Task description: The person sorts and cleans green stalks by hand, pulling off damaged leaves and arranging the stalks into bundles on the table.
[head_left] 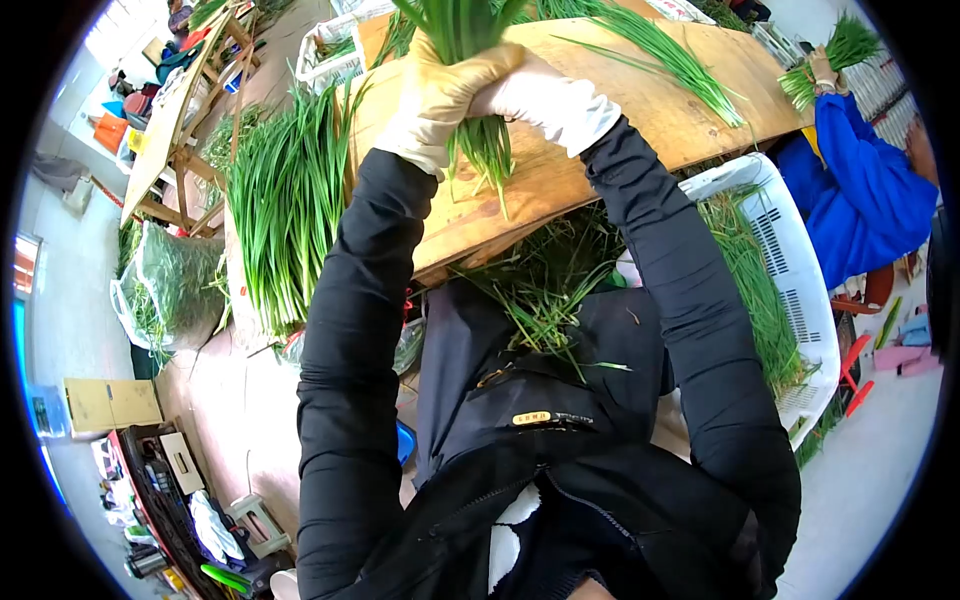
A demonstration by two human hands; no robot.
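Both of my hands wear gloves and meet around an upright bunch of long green leaves (455, 30) above the wooden table (560, 110). My left hand (440, 95), in a yellowed glove, wraps the bunch from the left. From the right, my right hand (535, 95), in a white glove, closes against it. The pale stem ends hang below the gloves. A large pile of similar leaves (290, 200) drapes over the table's left end. More leaves (670, 60) lie on the table at the upper right. Loose trimmings (550, 315) rest on my lap.
A white crate (815, 300) of greens stands right of my right arm. Beyond it, a person in blue (860, 190) holds a bunch in a gloved hand. Another white crate (325, 65) is behind the table's left end. A clear bag of greens (180, 280) sits at left.
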